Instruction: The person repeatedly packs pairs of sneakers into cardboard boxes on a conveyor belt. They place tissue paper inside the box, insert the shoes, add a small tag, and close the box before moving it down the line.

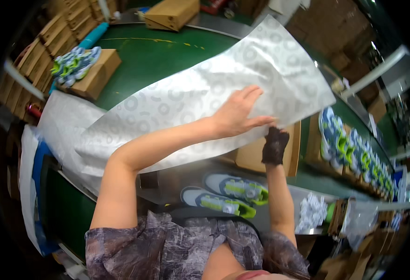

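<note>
A large sheet of white wrapping paper (177,102) with pale grey ring patterns spreads in front of me. My left hand (240,112) lies over the paper with its fingers stretched and apart. My right hand (275,145), in a dark glove, is closed at the paper's near edge, its fingertips pinching it. Beneath that edge, partly covered, an open cardboard box (291,156) stands by my right hand. A pair of sneakers (223,193), white, grey-blue and lime green, rests on the metal surface close to my body.
A green conveyor belt (135,51) runs beyond the paper. Sneakers sit on a carton (103,74) at the far left, and a long row of sneakers (349,147) stands at right. Crumpled white paper (312,212) lies near right. Another carton (172,14) is at the back.
</note>
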